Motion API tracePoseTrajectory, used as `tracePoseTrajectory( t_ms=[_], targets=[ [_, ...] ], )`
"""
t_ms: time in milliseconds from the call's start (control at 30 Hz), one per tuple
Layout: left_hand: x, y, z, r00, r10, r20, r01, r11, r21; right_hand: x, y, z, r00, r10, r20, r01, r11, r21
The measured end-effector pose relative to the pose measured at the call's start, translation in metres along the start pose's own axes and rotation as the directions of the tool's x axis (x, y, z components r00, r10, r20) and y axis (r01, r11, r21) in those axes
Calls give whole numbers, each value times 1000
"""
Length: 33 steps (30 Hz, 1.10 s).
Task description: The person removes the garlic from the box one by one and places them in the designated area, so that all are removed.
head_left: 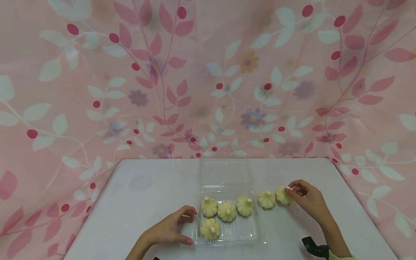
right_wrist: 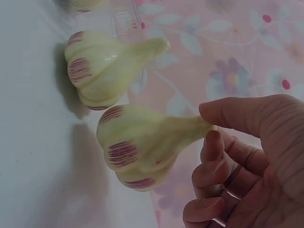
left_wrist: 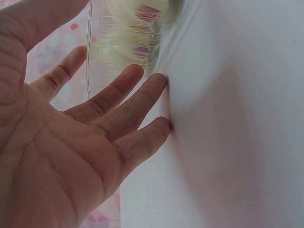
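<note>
Beside the left wall of a clear plastic clamshell box (head_left: 240,234), my left hand (head_left: 169,227) is spread with thumb and fingers apart and nothing in its grasp. In the left wrist view, fingertips touch the white tabletop. My right hand (head_left: 308,200) pinches a pale garlic bulb (right_wrist: 137,149) by its stem, between thumb and forefinger. Purple streaks mark its base. Another garlic bulb (head_left: 267,200) stands just left of it, outside the box. Several garlic bulbs, one at the lower left (head_left: 209,229), sit inside the box, stems up.
The box's hinged lid (head_left: 225,173) lies folded back toward the table's far edge. A pink floral cloth (head_left: 208,72) hangs behind the white table (head_left: 130,216). A black strap piece (head_left: 315,248) is at my right wrist.
</note>
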State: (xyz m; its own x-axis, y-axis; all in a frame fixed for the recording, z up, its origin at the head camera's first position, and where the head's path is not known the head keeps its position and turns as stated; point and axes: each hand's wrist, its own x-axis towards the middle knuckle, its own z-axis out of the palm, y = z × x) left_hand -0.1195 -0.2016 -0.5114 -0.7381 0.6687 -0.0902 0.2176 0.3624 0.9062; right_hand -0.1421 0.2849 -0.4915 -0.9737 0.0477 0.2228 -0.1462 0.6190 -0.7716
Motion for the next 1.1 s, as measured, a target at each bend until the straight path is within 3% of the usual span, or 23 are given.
tracePoseTrajectory(
  t_ms=[400, 1100],
  targets=[
    [0, 0, 1, 1000, 4, -2, -4, 1000, -1, 1, 2, 6, 999, 40, 23, -39, 999, -25],
    [0, 3, 1, 1000, -22, 1, 22, 1000, -17, -1, 3, 11, 998, 40, 51, -38, 998, -40]
  ],
)
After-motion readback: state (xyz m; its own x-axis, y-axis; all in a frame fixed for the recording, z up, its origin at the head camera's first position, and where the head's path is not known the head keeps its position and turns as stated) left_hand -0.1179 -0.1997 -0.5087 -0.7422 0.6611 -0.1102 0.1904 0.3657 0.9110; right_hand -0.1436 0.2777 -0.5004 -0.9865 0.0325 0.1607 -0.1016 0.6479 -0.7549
